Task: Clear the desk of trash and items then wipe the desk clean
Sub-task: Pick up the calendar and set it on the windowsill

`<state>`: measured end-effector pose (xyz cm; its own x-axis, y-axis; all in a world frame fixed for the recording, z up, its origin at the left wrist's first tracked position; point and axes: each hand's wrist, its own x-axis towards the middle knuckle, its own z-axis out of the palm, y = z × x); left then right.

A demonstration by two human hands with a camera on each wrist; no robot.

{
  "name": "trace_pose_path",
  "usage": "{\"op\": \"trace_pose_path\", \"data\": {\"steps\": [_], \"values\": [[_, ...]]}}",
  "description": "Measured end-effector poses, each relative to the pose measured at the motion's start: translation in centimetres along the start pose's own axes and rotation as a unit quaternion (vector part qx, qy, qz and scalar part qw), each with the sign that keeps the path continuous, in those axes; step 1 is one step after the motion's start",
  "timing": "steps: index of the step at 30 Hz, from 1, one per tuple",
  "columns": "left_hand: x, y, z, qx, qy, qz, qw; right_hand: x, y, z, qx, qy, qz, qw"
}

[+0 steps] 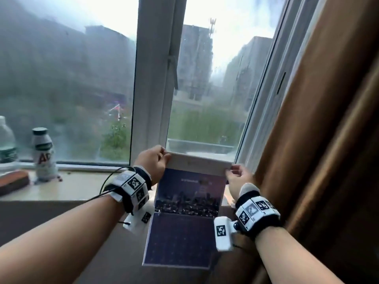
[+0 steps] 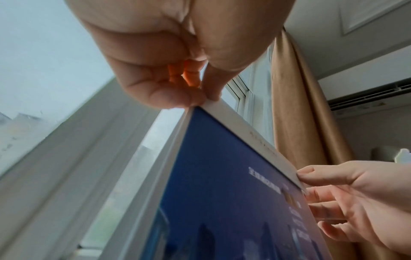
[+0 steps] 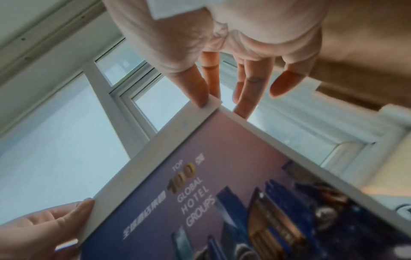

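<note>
A white-framed sign board [image 1: 188, 193] printed with a purple-blue night skyline and "TOP 100 GLOBAL HOTEL GROUPS" [image 3: 222, 193] stands upright at the right end of the window sill [image 1: 78, 187]. A second dark panel [image 1: 178, 240] hangs from its lower edge, below the sill. My left hand [image 1: 155, 160] pinches the board's top left corner between thumb and fingers [image 2: 200, 102]. My right hand [image 1: 238, 177] pinches the top right corner with thumb and forefinger [image 3: 211, 102], its other fingers loose behind the frame. The board's back is hidden.
On the sill at the left stand a white bottle with a dark cap [image 1: 43, 152] and a clear water bottle [image 1: 7, 144], beside a brown block [image 1: 12, 181]. A brown curtain [image 1: 317, 140] hangs close on the right. The window glass [image 1: 205, 99] is right behind the board.
</note>
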<state>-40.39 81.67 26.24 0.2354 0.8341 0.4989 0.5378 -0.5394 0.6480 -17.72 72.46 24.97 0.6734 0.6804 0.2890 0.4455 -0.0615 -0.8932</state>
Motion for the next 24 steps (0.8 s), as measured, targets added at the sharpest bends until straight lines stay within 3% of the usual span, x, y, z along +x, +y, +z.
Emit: {"op": "trace_pose_path", "data": {"steps": [9,24], "values": [[6.5,-1.7,-4.6,0.024,0.134,-0.016,0.991,7.0,-7.1,6.2,0.030,-0.030,-0.083,0.996],[16.0,-2.9,0.9,0.135,0.120,-0.074,0.981,19.8,-3.3,12.7,0.039,-0.068,-0.097,0.992]]}}
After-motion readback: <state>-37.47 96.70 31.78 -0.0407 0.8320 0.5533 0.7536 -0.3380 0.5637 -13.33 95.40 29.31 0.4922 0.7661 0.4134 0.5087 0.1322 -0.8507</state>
